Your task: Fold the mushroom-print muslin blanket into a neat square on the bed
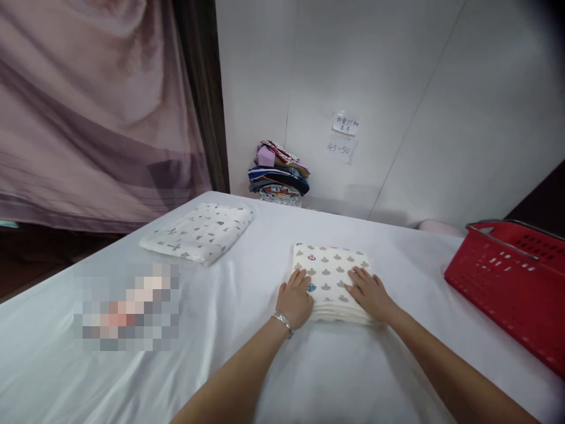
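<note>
A folded cream cloth (329,274) with a grey-brown printed pattern and a few red and blue motifs lies in several layers on the white-covered table (247,353). My left hand (295,299) rests on its left edge, fingers stretched out over the top. On the right part of the same cloth, my right hand (371,294) lies flat with its fingers spread. Neither hand grips the cloth. A silver bracelet (283,323) circles my left wrist. The undersides of both palms are hidden.
Another folded white patterned cloth (200,232) lies at the far left of the table. A red plastic basket (507,294) stands on the right. Beyond the far edge, a stack of folded fabrics (279,174) sits by the wall. A pixelated patch (128,306) hides something at left.
</note>
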Tool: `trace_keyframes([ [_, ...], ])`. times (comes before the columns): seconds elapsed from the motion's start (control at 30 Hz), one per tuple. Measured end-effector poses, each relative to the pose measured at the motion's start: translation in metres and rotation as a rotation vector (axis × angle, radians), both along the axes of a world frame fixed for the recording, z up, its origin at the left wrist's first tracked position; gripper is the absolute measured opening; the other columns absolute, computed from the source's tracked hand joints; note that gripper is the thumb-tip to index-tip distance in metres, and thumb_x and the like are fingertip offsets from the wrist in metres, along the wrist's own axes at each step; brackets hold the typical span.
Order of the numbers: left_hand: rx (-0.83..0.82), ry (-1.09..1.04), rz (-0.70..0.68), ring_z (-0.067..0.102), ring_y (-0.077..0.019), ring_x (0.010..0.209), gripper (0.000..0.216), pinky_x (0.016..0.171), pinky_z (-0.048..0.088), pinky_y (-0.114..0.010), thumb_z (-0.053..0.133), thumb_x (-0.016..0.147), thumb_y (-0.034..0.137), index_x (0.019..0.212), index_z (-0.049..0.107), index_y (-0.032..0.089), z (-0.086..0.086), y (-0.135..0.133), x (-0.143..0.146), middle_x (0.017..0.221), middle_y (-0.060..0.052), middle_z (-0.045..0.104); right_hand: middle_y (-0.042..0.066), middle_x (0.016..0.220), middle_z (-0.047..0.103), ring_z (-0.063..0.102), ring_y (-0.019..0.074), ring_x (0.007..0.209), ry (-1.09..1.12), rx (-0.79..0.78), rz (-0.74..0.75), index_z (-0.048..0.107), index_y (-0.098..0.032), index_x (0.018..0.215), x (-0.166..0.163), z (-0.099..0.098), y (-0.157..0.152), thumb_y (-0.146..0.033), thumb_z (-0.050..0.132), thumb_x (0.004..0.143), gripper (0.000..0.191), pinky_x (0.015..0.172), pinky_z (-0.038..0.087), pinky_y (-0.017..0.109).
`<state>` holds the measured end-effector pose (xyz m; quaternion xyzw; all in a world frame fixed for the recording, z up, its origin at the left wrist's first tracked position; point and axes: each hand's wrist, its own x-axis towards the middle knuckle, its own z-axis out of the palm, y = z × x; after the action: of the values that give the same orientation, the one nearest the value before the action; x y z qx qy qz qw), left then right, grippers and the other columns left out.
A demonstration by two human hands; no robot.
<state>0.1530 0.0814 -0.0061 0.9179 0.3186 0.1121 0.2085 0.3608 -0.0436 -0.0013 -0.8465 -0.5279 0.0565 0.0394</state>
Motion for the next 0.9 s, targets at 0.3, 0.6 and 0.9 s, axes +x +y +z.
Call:
trace_keyframes([
  [0.3, 0.010, -0.044, -0.015, 0.023, -0.0187, 0.133, 0.046, 0.103, 0.028, -0.045, 0.038, 0.078, 0.016, 0.123, 0.048, 0.021, 0.000, 0.002, 0.002, 0.143, -0.003, 0.032, 0.003, 0.147, 0.022, 0.012, 0.0193, 0.136, 0.245, 0.398, -0.101, 0.041, -0.018, 0.132, 0.004, -0.031, -0.054, -0.049, 0.030, 0.088, 0.055, 0.110, 0.020, 0.040],
  [0.6, 0.201, -0.233, -0.082, 0.035, -0.0202, 0.125, 0.029, 0.105, 0.020, -0.047, 0.041, 0.086, 0.027, 0.110, 0.057, 0.023, -0.004, 0.000, 0.000, 0.128, -0.003, 0.051, 0.007, 0.128, 0.052, 0.033, 0.0247, 0.128, 0.093, 0.621, -0.006, 0.062, -0.021, 0.110, -0.011, -0.017, -0.059, -0.043, 0.038, 0.088, 0.039, 0.105, 0.023, 0.049],
  [0.9, 0.248, -0.318, -0.322, 0.048, -0.0183, 0.102, 0.020, 0.104, 0.020, -0.043, 0.053, 0.083, 0.036, 0.094, 0.065, 0.026, 0.005, -0.010, 0.001, 0.099, -0.002, 0.063, 0.006, 0.103, 0.064, 0.054, 0.0229, 0.102, 0.079, 0.455, 0.356, 0.063, -0.024, 0.107, -0.040, 0.009, -0.039, -0.033, 0.045, 0.087, 0.028, 0.091, 0.040, 0.043],
])
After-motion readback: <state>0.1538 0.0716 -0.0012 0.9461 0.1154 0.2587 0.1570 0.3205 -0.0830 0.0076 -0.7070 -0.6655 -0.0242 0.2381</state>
